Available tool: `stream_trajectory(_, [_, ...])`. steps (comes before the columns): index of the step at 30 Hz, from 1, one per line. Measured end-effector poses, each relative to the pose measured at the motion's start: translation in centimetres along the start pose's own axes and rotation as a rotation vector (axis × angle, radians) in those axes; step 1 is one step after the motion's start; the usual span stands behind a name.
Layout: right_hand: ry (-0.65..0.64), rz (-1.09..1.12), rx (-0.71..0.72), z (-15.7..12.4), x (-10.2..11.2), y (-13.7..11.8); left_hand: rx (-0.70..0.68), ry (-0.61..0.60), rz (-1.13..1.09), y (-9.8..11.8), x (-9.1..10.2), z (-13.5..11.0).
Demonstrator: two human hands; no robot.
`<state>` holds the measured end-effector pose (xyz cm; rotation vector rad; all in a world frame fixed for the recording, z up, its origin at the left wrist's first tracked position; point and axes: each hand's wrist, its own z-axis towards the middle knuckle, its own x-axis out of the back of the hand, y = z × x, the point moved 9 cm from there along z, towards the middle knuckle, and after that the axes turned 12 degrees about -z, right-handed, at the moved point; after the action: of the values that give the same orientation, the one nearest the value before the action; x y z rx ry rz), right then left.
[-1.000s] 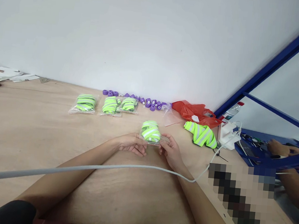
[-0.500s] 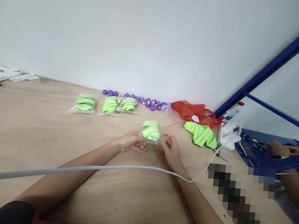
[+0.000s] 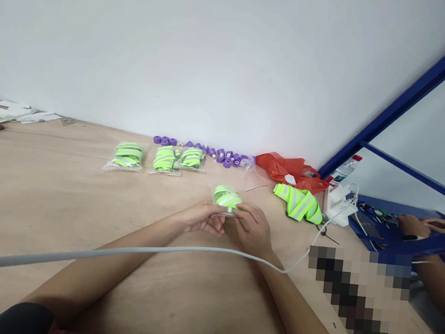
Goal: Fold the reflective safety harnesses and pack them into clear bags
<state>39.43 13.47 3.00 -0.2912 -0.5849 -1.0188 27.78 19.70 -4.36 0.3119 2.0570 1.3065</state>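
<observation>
Between my hands is a clear plastic bag [image 3: 226, 198] with a folded neon-green and silver reflective strap inside. My left hand [image 3: 203, 217] grips its near left edge, thumb on top and fingers curled beneath. On the right, the fingers of my right hand [image 3: 255, 228] close on the bag's near right side and cover part of it. Beyond lie more bagged straps: one bag [image 3: 128, 156] to the left, another [image 3: 165, 159] nearer the middle, and a third [image 3: 192, 158] beside that. A loose reflective strap [image 3: 300, 203] rests folded to the right of my right hand.
A white cable [image 3: 183, 248] crosses above my forearms to a white power strip [image 3: 339, 205]. Several purple caps [image 3: 221, 155] line the wall near a red plastic bag [image 3: 285, 169]. A bottle [image 3: 344, 170] stands by the blue frame [image 3: 406, 90]. A co-worker's hand [image 3: 413, 226] is at right.
My right hand has shifted left and its fingers now reach over the bag's near side. The bag has moved slightly right and tilted, and my left hand has followed it a little.
</observation>
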Motion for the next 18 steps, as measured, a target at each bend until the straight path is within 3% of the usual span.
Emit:
stream_trajectory(6, [0.032,0.012,-0.028,0.3,0.7,0.3,-0.439,0.185,0.252,5.3,1.8,-1.7])
stream_trajectory(9, [0.058,0.009,-0.005,0.4,1.2,0.1,-0.734,0.032,0.528,7.8,-0.6,-3.3])
stream_trajectory(12, [0.11,0.023,0.031,0.5,2.1,-0.3,-0.981,-0.154,0.859,7.6,-3.8,-4.8])
stream_trajectory(15, [0.153,0.06,0.011,0.5,3.0,-0.5,-1.053,-0.128,0.885,7.4,-4.7,-5.3])
stream_trajectory(18, [0.21,0.163,-0.174,0.0,3.5,0.7,-1.045,-0.042,0.716,8.2,-4.6,-5.9])
